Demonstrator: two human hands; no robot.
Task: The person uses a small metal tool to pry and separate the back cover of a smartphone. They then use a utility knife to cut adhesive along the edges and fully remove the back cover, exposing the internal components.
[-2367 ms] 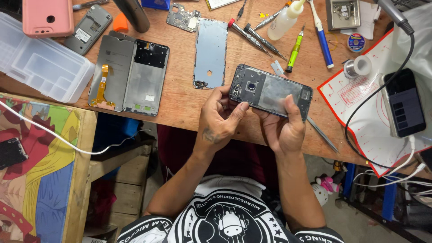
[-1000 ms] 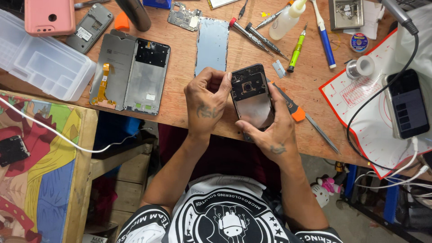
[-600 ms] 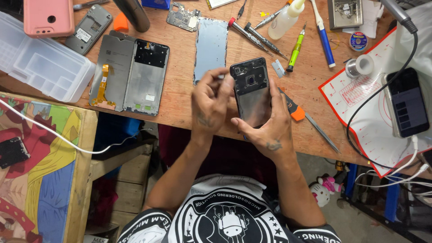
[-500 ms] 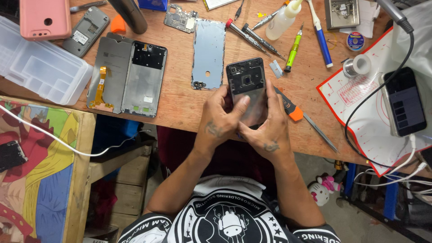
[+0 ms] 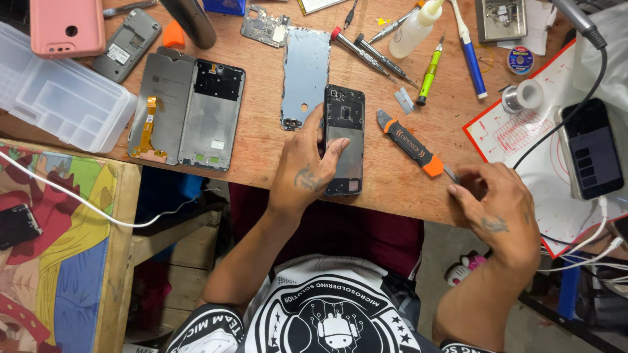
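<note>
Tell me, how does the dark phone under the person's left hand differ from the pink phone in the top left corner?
The dark phone lies opened, its inner frame and camera parts bare, with the left hand pressing on it; the pink phone is closed in its smooth pink back and untouched. The dark one lies near the bench's front edge, the pink one at the far corner. Both lie flat, backs up.

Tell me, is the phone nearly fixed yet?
Not nearly. Done: the grey back cover is off and lies beside it. In hand: the left hand holds the opened black phone flat while the right hand touches the metal tip of the black-and-orange pry tool. Left: the insides are bare.
</note>
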